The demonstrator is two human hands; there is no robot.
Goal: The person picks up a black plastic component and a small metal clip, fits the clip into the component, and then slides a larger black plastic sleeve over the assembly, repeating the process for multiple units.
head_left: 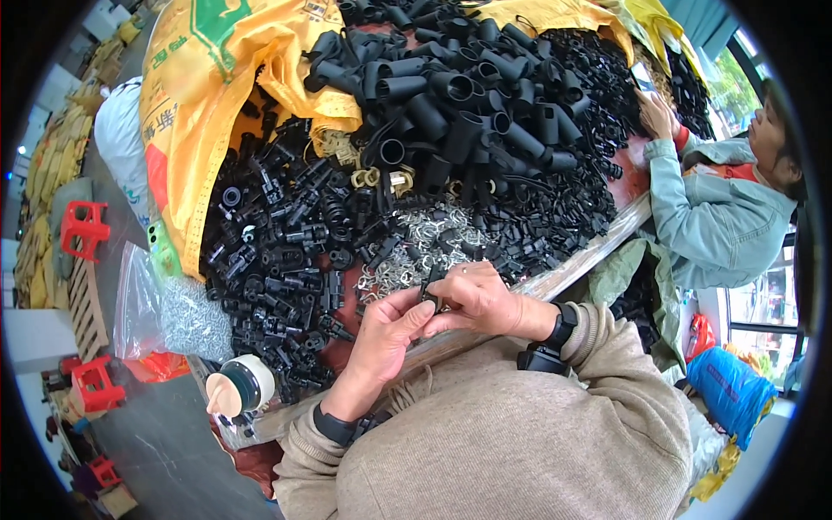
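One black part: left grip pinching at seven o'clock, right grip pinching at four; probably light, stiff; sides suiting fingertips.

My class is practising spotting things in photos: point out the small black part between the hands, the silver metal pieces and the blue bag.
Small black part (431, 282): head view, its exposed upper end.
Silver metal pieces (440, 236): head view, middle of the pile.
Blue bag (730, 392): head view, middle of its side.
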